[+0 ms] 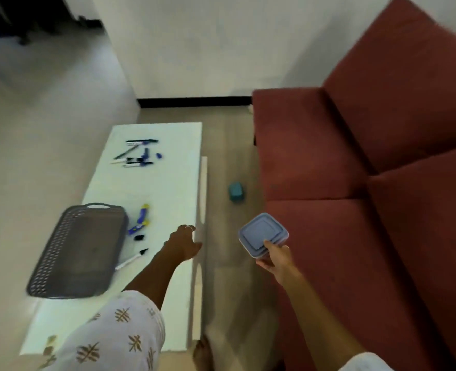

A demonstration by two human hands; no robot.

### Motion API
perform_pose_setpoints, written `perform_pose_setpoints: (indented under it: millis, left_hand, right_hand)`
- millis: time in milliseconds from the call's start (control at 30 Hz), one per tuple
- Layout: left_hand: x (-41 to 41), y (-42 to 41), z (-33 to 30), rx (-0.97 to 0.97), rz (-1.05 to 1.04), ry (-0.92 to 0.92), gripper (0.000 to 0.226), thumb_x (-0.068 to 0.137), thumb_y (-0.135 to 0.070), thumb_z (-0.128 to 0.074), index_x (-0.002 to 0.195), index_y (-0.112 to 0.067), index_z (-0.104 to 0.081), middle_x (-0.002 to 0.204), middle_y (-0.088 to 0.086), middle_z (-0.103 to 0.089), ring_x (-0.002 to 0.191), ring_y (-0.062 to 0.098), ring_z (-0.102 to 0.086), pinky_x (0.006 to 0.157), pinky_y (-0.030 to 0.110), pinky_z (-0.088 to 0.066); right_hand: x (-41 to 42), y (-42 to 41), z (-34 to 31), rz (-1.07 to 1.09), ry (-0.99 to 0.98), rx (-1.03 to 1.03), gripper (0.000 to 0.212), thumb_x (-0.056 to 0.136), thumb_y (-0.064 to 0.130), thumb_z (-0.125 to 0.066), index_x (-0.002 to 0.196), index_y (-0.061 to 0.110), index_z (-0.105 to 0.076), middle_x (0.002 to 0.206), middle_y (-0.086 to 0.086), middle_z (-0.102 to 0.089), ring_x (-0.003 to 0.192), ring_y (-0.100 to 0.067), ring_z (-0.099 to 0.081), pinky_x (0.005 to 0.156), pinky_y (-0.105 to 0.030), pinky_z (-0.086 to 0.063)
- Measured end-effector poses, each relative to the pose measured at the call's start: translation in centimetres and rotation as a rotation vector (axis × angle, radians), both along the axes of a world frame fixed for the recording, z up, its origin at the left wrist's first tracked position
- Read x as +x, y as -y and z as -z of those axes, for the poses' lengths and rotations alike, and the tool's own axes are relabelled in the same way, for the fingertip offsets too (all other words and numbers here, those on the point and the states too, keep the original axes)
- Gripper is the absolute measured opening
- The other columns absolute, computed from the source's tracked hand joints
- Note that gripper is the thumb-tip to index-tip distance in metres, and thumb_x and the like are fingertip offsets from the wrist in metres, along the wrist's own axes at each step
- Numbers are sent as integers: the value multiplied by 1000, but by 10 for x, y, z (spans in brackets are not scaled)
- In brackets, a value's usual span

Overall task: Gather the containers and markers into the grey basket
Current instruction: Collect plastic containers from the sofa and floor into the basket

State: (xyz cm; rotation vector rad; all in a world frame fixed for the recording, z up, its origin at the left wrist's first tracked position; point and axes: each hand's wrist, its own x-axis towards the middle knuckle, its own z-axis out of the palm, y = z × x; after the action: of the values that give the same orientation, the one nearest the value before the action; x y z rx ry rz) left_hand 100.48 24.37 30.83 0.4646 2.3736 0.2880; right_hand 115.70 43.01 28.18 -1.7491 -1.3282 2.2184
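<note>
On the white bench (168, 183) the grey basket (79, 250) lay at nine o'clock from the right hand (276, 259), whose fingers pinched the lidded container (261, 234) over the floor, while the nearer left hand (185, 243) hovered slack and empty.

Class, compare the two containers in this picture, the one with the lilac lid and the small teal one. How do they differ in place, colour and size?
The lilac-lidded container is held by the right hand above the floor; the teal container lies on the floor beside the sofa. One is pale lilac, the other teal. The held one looks larger, though nearer. Neither is in the grey basket.
</note>
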Motion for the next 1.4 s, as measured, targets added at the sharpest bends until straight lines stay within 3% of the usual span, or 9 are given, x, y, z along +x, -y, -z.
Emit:
perform_pose_setpoints:
  millis: [200,333,500,600,767,900,1033,1167,1400]
  left_hand:
    - [-57,113,-6,16,-239,-15,62,92,-32,-53,145,-9,-29,154,11,-28,141,26,-30,114,34,-26]
    - [-75,179,-5,1,-436,0,65,95,-32,-49,146,-3,-23,156,14,-22,144,25,-23,114,28,-17]
    - [-96,248,26,15,-640,53,63,83,-29,-64,135,0,-43,144,16,-43,132,29,-43,110,33,-35]
    - [-96,268,30,58,-717,63,76,68,-45,-63,131,-6,-49,139,12,-50,125,29,-50,104,39,-42]
    - [-93,309,24,9,-950,67,56,89,-33,-57,138,-8,-41,143,13,-44,129,31,-46,106,40,-40]
    - [-95,346,55,-16,-1036,49,71,88,-28,-59,147,-9,-24,155,9,-27,142,27,-29,114,40,-29]
    - [-102,376,95,-44,-1047,60,83,88,-33,-60,150,-11,-10,159,7,-14,146,25,-17,117,44,-25]
    - [-113,396,144,-26,-1026,-13,97,83,-53,-59,151,-14,-1,161,6,-2,149,25,-6,119,47,-17]
    - [-103,415,223,-61,-919,39,124,69,-73,-57,147,-15,21,157,4,25,145,26,21,118,49,5]
  right_hand:
    - [-101,87,-11,-322,-6,21,26,92,15,-58,113,1,-52,95,-13,-60,80,-23,-59,83,-43,-54]
    - [-159,136,-15,-568,31,101,23,92,17,-57,108,1,-53,106,-20,-62,83,-26,-60,67,-35,-54]
    - [-240,193,-14,-1002,70,326,32,95,22,-50,116,-2,-54,99,-18,-58,76,-24,-54,55,-27,-44]
    - [-278,225,-10,-1199,29,433,42,95,33,-48,124,3,-51,116,-20,-60,84,-24,-52,58,-27,-44]
    - [-336,312,20,-1525,-11,469,43,96,37,-44,119,2,-53,103,-13,-54,89,-23,-48,70,-31,-48]
    - [-351,364,41,-1589,-46,415,36,98,31,-42,115,1,-55,107,-21,-59,87,-28,-54,88,-46,-52]
    - [-362,401,77,-1606,-6,419,33,99,27,-42,115,1,-53,99,-14,-52,94,-33,-56,80,-45,-56]
    - [-380,438,130,-1584,-14,535,26,97,26,-44,105,6,-59,98,-15,-58,90,-32,-59,86,-52,-54]
    - [-401,483,217,-1728,15,758,38,95,30,-47,115,1,-61,117,-26,-61,108,-44,-57,91,-55,-48]
